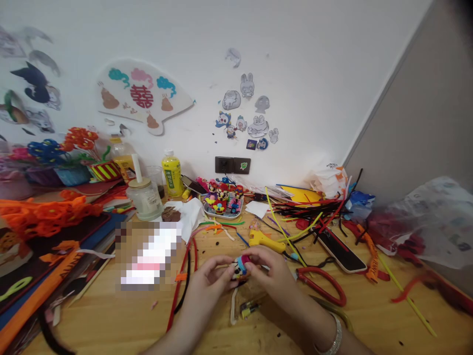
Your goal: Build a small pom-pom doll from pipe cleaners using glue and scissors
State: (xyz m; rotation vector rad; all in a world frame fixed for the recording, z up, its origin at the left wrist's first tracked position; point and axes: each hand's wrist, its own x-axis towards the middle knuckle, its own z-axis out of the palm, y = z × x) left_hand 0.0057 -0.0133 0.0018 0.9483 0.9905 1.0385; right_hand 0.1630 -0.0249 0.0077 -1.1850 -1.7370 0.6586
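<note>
Pinching sm. multicol. figure (240,266) btwn fingertips of L hand (211,282) & R hand (272,277), holding it over wood table (111,320), ctr front. Covering much of it w/ fingers, leaving full shape unclear. Partly blocking red-handled tool (343,295) w/ R hand. Not making out pixelated item (151,256) at L.

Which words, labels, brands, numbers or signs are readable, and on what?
"囍": on the fan-shaped sign; its smaller brown characters are unclear.
Too small or blurred: labels on the yellow bottle, amber bottle, jar; letters on the left orange strip, right orange strip; print on the white bag.
</note>
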